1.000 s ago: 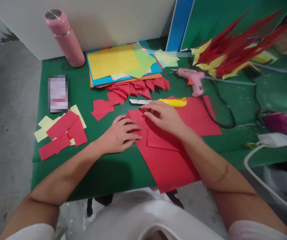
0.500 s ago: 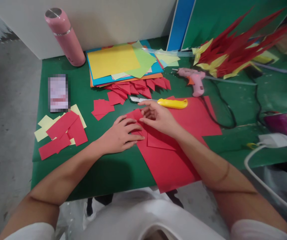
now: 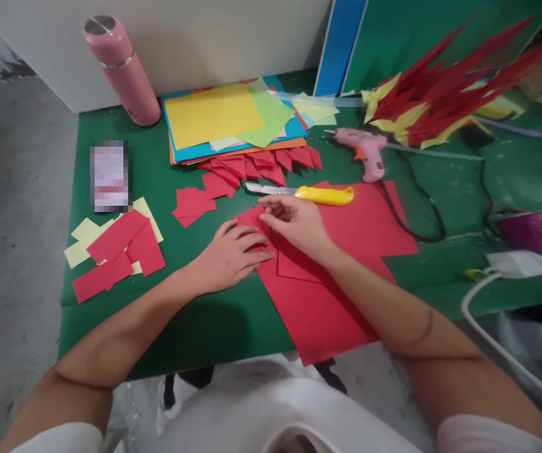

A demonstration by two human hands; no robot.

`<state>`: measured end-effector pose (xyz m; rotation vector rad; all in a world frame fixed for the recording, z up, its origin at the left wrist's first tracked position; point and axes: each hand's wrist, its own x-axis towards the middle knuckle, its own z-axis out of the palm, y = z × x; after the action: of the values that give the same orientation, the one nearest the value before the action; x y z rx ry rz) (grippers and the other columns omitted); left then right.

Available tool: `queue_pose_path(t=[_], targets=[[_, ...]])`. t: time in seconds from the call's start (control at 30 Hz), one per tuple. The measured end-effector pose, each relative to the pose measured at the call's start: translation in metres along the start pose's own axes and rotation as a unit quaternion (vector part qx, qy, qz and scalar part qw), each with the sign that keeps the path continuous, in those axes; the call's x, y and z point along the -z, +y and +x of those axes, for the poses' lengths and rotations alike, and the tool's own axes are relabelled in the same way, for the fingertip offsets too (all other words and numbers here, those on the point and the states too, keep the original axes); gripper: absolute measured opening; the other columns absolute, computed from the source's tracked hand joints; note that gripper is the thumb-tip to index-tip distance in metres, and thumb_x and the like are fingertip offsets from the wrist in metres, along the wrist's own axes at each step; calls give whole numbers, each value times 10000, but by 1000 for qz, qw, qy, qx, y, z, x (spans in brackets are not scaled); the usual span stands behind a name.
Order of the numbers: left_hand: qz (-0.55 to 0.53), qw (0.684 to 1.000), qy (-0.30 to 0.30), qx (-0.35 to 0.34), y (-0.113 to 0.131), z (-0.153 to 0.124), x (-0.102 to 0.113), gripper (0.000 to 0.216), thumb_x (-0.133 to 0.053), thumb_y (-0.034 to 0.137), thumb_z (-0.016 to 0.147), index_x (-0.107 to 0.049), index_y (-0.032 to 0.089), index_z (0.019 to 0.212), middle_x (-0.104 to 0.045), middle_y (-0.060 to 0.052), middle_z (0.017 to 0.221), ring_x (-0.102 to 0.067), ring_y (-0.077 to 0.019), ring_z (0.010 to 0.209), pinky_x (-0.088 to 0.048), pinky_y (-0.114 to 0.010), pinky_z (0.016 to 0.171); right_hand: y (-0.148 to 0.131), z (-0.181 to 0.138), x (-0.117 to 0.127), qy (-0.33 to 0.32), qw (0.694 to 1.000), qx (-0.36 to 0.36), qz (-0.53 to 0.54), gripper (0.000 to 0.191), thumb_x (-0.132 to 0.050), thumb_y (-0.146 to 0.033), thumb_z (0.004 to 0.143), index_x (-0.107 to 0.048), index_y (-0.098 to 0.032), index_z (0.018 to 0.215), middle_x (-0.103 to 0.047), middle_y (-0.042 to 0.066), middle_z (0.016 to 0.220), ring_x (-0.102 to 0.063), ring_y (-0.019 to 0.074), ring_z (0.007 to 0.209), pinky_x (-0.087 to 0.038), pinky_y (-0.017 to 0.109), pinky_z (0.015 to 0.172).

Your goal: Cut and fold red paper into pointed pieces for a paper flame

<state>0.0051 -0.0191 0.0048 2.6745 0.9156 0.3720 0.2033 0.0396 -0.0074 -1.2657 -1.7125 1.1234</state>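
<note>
My left hand [image 3: 231, 257] lies palm down with its fingers spread, pressing a small red paper piece [image 3: 251, 216] against the table. At the far edge of that piece, my right hand [image 3: 297, 225] has its fingers curled and the thumb close to them, pinching the paper; the exact grip is partly hidden. Larger red paper sheets [image 3: 320, 324] lie beneath and beside my right hand and forearm. Just beyond the right hand rests a utility knife [image 3: 325, 195] with a yellow handle, its blade pointing left.
Folded red pieces [image 3: 247, 167] lie before a stack of coloured paper [image 3: 214, 116]. At left are red and yellow strips [image 3: 117, 242], a phone [image 3: 109, 176] and a pink flask [image 3: 127, 75]. A corded glue gun [image 3: 368, 151] and a red-yellow paper flame [image 3: 441, 94] stand at right.
My right hand has shifted slightly down and left, and its fingers have curled closer over the small red paper piece. The left hand has barely moved.
</note>
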Motion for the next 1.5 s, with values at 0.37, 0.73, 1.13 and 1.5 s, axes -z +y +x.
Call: queue_pose_path(t=[0.37,0.73,1.13,1.5], targets=[[2,999,29,-29,-1,2,1,324,-429,165,989,-682,145,1190,-689,-90,1251,-560,-249,1223,-458,-431,1075,-1,2,1,-8,1000,-4,-13,165,-706,-313,767,-745,-197,878,-730,36,798,-650,176,695,-556,336,677],[18,997,49,61,2,-2,-5,283,-542,207,944,-728,257,1153,-513,-145,1425,-417,-346,1391,-397,-570,1108,2,2,2,22,976,139,-169,93,-653,-218,859,-745,-207,859,-716,29,785,-620,162,685,-493,300,650],[18,995,36,89,5,-2,-4,285,-545,254,965,-717,337,1177,-539,-123,1394,-413,-350,1409,-211,-681,1153,9,3,6,-15,925,287,-248,159,-595,-224,940,-742,-204,885,-747,57,842,-679,187,777,-535,310,697],[17,996,28,87,5,-3,-3,290,-531,267,972,-710,337,1188,-567,-122,1353,-419,-361,1399,-198,-720,1132,13,8,10,-34,894,351,-275,206,-564,-210,958,-746,-202,862,-733,54,820,-665,176,756,-525,299,662]])
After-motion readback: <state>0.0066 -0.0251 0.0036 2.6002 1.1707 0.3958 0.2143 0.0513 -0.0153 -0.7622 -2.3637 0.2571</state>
